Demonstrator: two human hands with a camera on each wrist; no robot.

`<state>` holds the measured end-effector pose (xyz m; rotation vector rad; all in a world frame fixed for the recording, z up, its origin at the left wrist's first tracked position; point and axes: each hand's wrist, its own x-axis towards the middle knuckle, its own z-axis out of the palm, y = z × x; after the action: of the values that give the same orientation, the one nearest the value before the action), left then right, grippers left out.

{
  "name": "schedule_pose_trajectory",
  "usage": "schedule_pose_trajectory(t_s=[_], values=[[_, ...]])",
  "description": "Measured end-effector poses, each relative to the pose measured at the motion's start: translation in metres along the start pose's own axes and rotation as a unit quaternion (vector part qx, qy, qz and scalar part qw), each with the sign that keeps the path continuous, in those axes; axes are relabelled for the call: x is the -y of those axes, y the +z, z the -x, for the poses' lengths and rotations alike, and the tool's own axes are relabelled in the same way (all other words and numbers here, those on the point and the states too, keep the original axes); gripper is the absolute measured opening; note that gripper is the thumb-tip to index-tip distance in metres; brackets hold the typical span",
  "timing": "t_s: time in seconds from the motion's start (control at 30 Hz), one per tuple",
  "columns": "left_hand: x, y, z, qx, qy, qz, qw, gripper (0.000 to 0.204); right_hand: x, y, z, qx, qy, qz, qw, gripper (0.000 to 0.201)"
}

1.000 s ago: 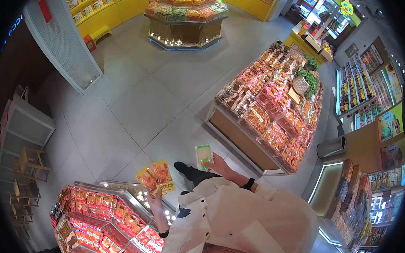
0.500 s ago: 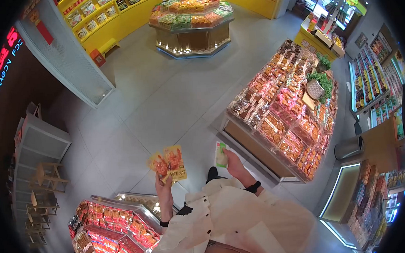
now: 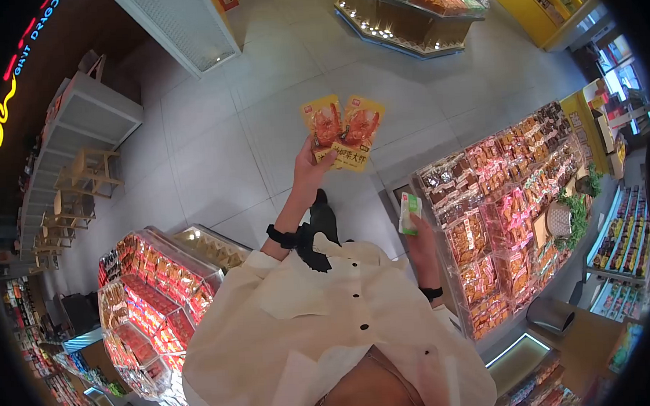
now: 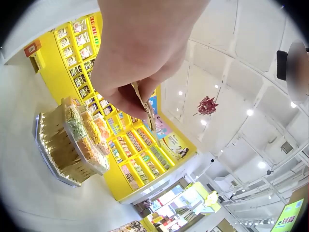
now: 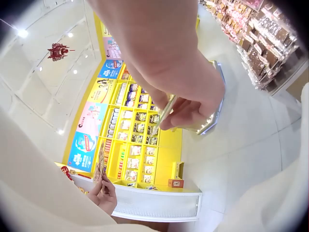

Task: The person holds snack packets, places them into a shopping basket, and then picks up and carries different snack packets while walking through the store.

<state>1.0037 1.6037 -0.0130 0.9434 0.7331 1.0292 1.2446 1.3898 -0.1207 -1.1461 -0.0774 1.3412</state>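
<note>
My left hand (image 3: 313, 167) pinches two yellow snack packets (image 3: 345, 132) by their lower edge, fanned out in front of me in the head view. Their fronts carry pictures of orange-red food and dark lettering. The left wrist view catches only the thin packet edge (image 4: 148, 112) between thumb and fingers. To the right, my right hand (image 3: 421, 238) holds a small green-and-white packet (image 3: 409, 212) upright, beside a display stand. In the right wrist view that packet (image 5: 166, 113) shows edge-on, gripped between thumb and fingers.
A display stand (image 3: 481, 231) of packaged snacks stands right of me, another stand (image 3: 150, 293) with red packets at left. A further octagonal stand (image 3: 404, 22) is ahead. Wooden stools (image 3: 92, 171) line the far left. A planter (image 3: 559, 218) sits on the right stand.
The left hand has lifted forward and to the right with the yellow packets. The right hand with its packet now sits closer to the right stand. The whole view has turned.
</note>
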Motion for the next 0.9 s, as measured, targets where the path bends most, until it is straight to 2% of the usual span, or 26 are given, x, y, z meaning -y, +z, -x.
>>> schedule_pose_trajectory(t_s=[0.03, 0.07, 0.2, 0.23, 0.3, 0.37, 0.43, 0.5, 0.57, 0.6, 0.7, 0.77, 0.87, 0.9], values=[[0.009, -0.004, -0.017, -0.005, -0.002, -0.003, 1.000, 0.056, 0.001, -0.001, -0.017, -0.015, -0.003, -0.027, 1.000, 0.025], [0.017, -0.009, -0.038, -0.009, -0.002, -0.008, 1.000, 0.055, 0.000, -0.003, -0.037, -0.095, 0.022, -0.037, 0.995, 0.026], [0.040, -0.035, -0.118, 0.009, -0.034, -0.034, 0.999, 0.055, 0.035, 0.035, -0.111, -0.124, 0.023, -0.071, 0.989, 0.029], [0.042, -0.041, -0.140, -0.006, -0.050, -0.049, 0.997, 0.054, 0.048, 0.049, -0.128, -0.125, 0.009, -0.079, 0.989, 0.029], [0.048, -0.051, -0.182, -0.013, -0.077, -0.059, 0.995, 0.055, 0.078, 0.076, -0.155, -0.114, -0.061, -0.021, 0.991, 0.030], [0.047, -0.061, -0.218, 0.011, -0.085, -0.054, 0.995, 0.055, 0.113, 0.106, -0.178, -0.138, -0.075, 0.001, 0.988, 0.032], [0.046, -0.061, -0.264, 0.011, -0.127, -0.081, 0.988, 0.055, 0.134, 0.118, -0.206, -0.081, -0.101, 0.126, 0.984, 0.033], [0.048, -0.048, -0.308, 0.037, -0.140, -0.093, 0.985, 0.055, 0.146, 0.117, -0.230, -0.106, -0.121, 0.125, 0.979, 0.030], [0.048, -0.036, -0.344, 0.057, -0.161, -0.112, 0.979, 0.054, 0.156, 0.121, -0.246, -0.161, -0.127, -0.037, 0.978, 0.028], [0.050, -0.024, -0.366, 0.082, -0.154, -0.121, 0.977, 0.055, 0.159, 0.118, -0.258, -0.160, -0.157, -0.089, 0.970, 0.026], [0.057, 0.016, -0.425, 0.133, -0.174, -0.122, 0.968, 0.056, 0.175, 0.105, -0.289, -0.189, -0.169, -0.151, 0.956, 0.028], [0.069, 0.045, -0.460, 0.155, -0.199, -0.115, 0.961, 0.057, 0.182, 0.085, -0.312, -0.191, -0.167, -0.162, 0.954, 0.028], [0.089, 0.085, -0.516, 0.174, -0.175, -0.127, 0.961, 0.057, 0.195, 0.056, -0.361, -0.204, -0.137, -0.153, 0.957, 0.025], [0.094, 0.098, -0.535, 0.172, -0.162, -0.136, 0.962, 0.055, 0.203, 0.050, -0.381, -0.232, -0.137, -0.149, 0.951, 0.024]])
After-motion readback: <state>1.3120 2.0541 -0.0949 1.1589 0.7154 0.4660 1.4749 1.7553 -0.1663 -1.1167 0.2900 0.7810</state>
